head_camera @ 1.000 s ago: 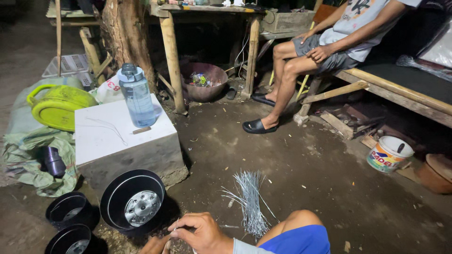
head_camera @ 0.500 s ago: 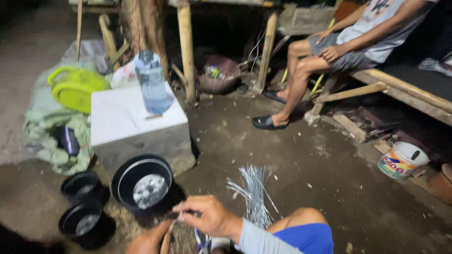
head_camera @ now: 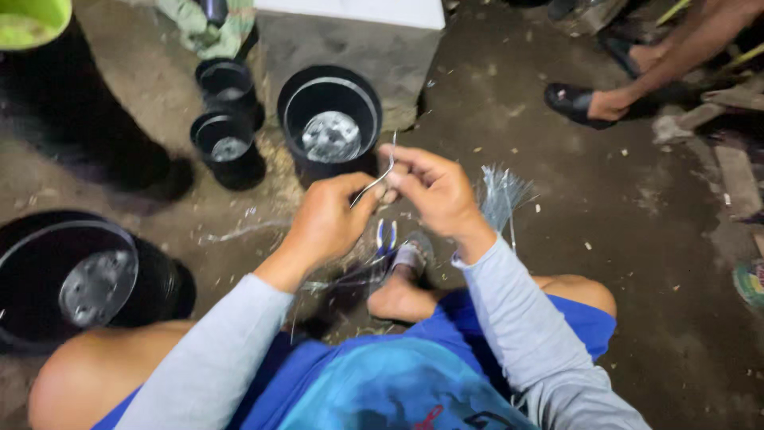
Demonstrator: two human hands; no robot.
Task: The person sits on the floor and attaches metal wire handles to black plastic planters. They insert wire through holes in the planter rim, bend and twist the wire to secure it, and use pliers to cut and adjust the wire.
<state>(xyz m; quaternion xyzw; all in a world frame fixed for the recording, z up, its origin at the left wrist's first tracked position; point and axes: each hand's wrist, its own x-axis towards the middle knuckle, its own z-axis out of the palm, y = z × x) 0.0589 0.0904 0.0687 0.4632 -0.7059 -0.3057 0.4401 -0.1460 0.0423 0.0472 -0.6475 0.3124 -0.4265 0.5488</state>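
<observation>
Both hands, left (head_camera: 326, 223) and right (head_camera: 434, 191), pinching one thin wire (head_camera: 380, 173); black pot (head_camera: 330, 127) just behind, pliers (head_camera: 385, 237) below.

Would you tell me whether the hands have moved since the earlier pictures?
Yes. Both hands, left and right, rose from the ground beside the wire bundle and hold a bent wire.

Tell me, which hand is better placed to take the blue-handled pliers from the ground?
Probably the left hand: it is lower and nearer the pliers. The right hand pinches the wire's upper end, higher up.
</observation>
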